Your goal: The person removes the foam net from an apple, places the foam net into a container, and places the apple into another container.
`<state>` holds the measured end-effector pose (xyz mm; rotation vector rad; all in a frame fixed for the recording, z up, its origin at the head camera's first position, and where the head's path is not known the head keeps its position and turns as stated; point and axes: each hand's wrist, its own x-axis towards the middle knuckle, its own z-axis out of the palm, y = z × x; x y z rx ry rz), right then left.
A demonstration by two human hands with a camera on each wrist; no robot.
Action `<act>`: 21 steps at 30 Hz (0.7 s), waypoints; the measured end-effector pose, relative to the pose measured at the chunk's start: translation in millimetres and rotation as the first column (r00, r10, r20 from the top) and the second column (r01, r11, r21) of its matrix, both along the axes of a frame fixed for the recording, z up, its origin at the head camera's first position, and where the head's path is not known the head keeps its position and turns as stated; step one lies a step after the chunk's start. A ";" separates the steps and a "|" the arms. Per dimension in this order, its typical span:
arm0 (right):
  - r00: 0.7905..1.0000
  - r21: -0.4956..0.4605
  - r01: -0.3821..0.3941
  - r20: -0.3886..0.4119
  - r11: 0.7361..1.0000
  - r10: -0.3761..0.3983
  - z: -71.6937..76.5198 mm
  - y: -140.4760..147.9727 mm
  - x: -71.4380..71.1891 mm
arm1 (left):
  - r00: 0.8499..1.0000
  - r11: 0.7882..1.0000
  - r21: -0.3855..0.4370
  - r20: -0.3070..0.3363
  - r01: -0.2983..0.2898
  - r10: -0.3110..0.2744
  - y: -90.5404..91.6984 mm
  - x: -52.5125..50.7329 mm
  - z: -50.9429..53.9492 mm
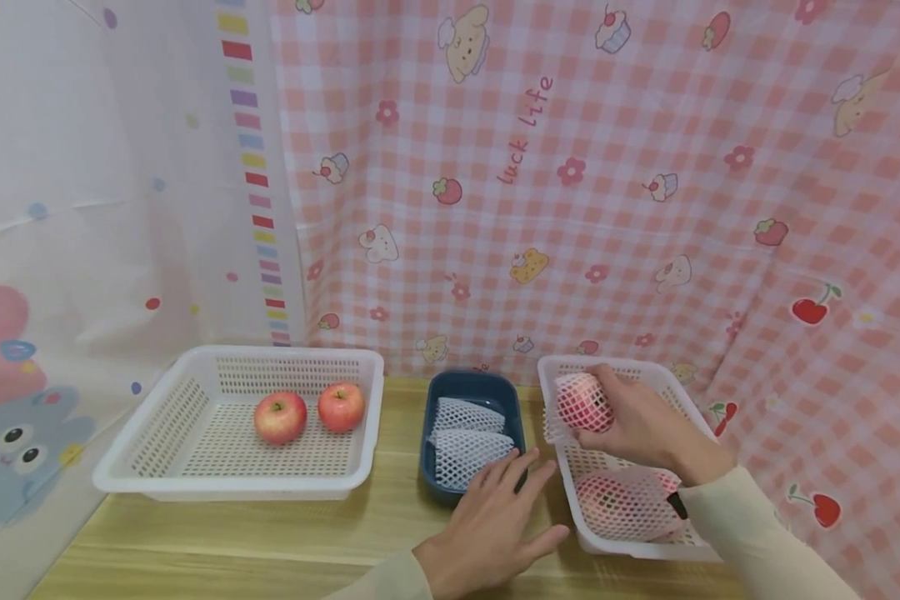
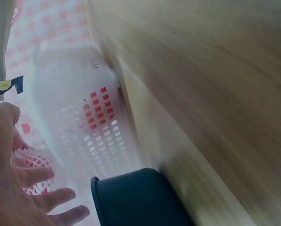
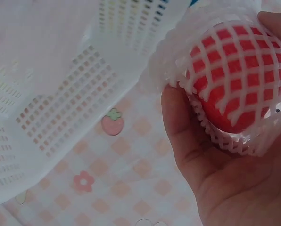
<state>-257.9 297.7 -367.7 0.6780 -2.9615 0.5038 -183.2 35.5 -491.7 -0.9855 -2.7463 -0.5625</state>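
My right hand (image 1: pixel 641 421) grips an apple in a white foam net (image 1: pixel 581 402) above the rear left part of the right white basket (image 1: pixel 577 500). In the right wrist view, fingers and thumb curl round the netted red apple (image 3: pixel 239 70), and loose netting reaches past it. More netted fruit (image 1: pixel 618 504) lies in the front of that basket. My left hand (image 1: pixel 491 521), its fingers spread, hovers over the front right corner of a dark blue box (image 1: pixel 521 417). Foam nets (image 1: pixel 468 454) lie inside the box. The left wrist view shows the left hand (image 2: pixel 11 174) holding nothing.
At the left stands another white basket (image 1: pixel 240 485) with two bare apples (image 1: pixel 281 417) in it. All the containers sit on a wooden table (image 1: pixel 270 542). A pink checked cloth (image 1: pixel 495 208) hangs close behind them and along the right side.
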 end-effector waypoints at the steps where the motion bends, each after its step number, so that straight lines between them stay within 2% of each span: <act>1: 1.000 -0.002 -0.002 -0.011 1.000 0.002 0.5 -1.9 1.5 | 1.000 1.000 0.002 -0.012 0.001 -0.001 -2.1 0.4 0.2; 7: 0.996 -0.032 -0.052 -0.069 0.998 0.049 -1.1 -13.7 11.2 | 0.996 1.000 0.005 -0.087 -0.013 0.013 -18.3 4.5 2.6; 13: 0.996 -0.050 -0.077 -0.055 0.996 0.074 -5.5 -25.1 21.2 | 0.989 0.999 0.026 -0.147 -0.029 0.032 -37.3 8.7 1.7; 21: 0.988 -0.081 -0.141 -0.082 0.987 0.134 -12.4 -38.8 34.6 | 0.994 0.998 0.048 -0.100 -0.046 0.050 -59.9 10.7 0.2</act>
